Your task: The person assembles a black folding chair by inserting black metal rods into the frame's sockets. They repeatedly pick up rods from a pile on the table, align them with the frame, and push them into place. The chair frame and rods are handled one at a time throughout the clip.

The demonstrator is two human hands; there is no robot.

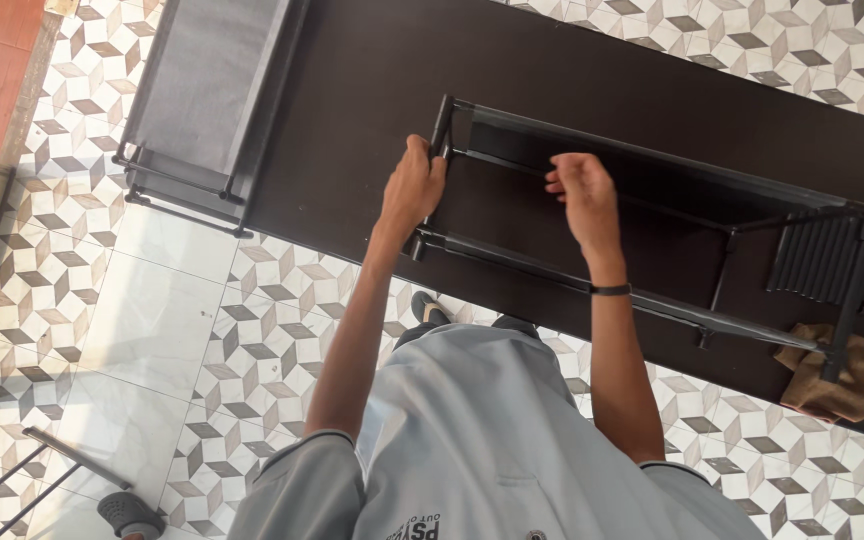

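- A black metal frame [652, 230] is seen lying lengthwise on a dark table [372, 80], its near rail along the table's front edge.
- The left hand [414, 185] is closed around the upright post [440, 130] at the frame's left end, fingers wrapped over it.
- The right hand [582, 195] is held above the inner thin rod [512, 165], fingers curled loosely together as if pinching something small; whether anything is actually pinched cannot be told.
- Both forearms are stretched forward from the body, elbows low, wrists slightly bent down; a dark band is worn on the right wrist.
- Risk, as judged: the frame could be tipped or slid off the front edge if the post is pulled toward the body, since only one end is gripped.
- Risk, as judged: a small part, if one is held, could be dropped onto the patterned floor [252, 330] and lost among the tiles.
- A brown cloth [852, 380] and a bundle of black tubes [812, 255] lie at the frame's right end; a second grey frame [202, 90] rests at the table's left end.
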